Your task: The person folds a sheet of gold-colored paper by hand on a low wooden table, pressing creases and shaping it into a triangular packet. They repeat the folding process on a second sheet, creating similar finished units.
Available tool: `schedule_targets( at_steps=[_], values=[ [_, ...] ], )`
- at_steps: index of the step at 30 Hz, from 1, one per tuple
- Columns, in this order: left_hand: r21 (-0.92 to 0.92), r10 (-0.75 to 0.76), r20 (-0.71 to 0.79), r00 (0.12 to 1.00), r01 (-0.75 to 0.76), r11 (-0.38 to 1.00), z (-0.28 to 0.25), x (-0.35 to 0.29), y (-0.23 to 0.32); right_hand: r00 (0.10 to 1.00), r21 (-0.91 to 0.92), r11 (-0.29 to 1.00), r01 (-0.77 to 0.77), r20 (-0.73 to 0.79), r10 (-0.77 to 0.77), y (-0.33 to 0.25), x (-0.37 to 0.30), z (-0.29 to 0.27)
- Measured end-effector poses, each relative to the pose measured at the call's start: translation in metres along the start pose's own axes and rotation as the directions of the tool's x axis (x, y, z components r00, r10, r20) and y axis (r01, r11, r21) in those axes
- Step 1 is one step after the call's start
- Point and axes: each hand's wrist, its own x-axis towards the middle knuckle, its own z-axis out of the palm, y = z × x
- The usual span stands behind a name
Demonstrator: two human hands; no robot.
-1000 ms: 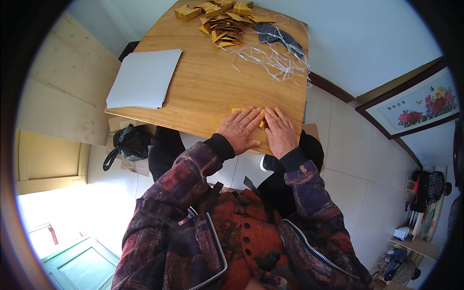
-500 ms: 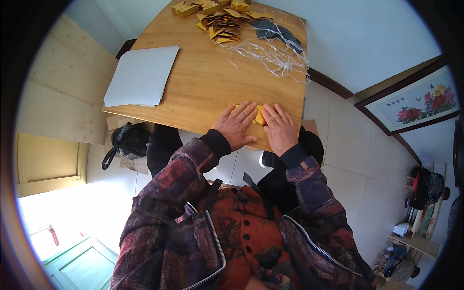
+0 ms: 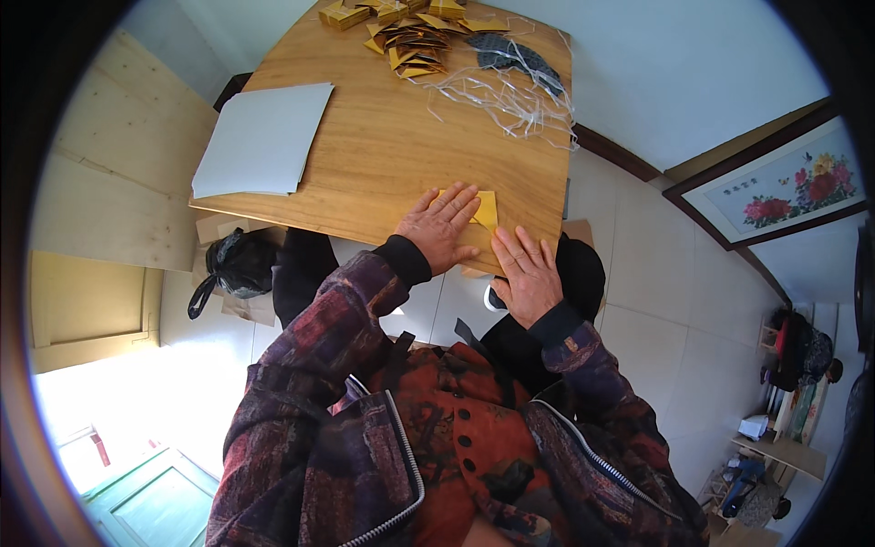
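A small folded piece of golden-yellow paper [image 3: 486, 208] lies at the near right edge of the wooden table [image 3: 383, 137]. My left hand [image 3: 441, 228] rests flat on it, fingers stretched out, covering its left part. My right hand [image 3: 529, 276] lies open at the table's edge, just below and to the right of the paper; its fingertips are close to the paper's lower corner, and I cannot tell whether they touch it.
A stack of white sheets [image 3: 264, 139] lies at the table's left. Farther back are a heap of folded golden paper pieces [image 3: 410, 44], tied golden bundles [image 3: 343, 15], a dark grey knitted item [image 3: 510, 56] and tangled clear strips [image 3: 515, 108]. A black plastic bag [image 3: 239, 264] sits below the left edge.
My right hand has slid off the paper toward me, uncovering its right part. My left hand stays on the paper, nearly in place. The whole view has shifted slightly.
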Motion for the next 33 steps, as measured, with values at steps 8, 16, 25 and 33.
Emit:
schedule_targets(
  at_steps=[8, 16, 25, 33],
  values=[
    [0.017, -0.01, 0.013, 1.0, 0.01, 1.0, 0.0, 0.001, 0.001, 0.985, 0.225, 0.974, 0.018, -0.171, 0.021, 0.012, -0.003, -0.013],
    [0.061, 0.004, 0.019, 1.0, -0.005, 0.998, 0.0, 0.001, 0.0, 0.998, 0.075, 0.996, -0.051, -0.017, 0.052, 0.019, 0.06, 0.006],
    [-0.017, 0.003, -0.019, 1.0, -0.003, 1.0, 0.001, 0.0, 0.0, 0.998, -0.031, 0.999, -0.041, -0.048, 0.04, 0.002, 0.033, 0.009],
    [-0.087, -0.023, 0.039, 0.999, 0.026, 0.996, -0.001, 0.004, -0.003, 0.997, 0.102, 0.993, -0.056, -0.047, 0.061, -0.014, -0.001, 0.006]
  ],
)
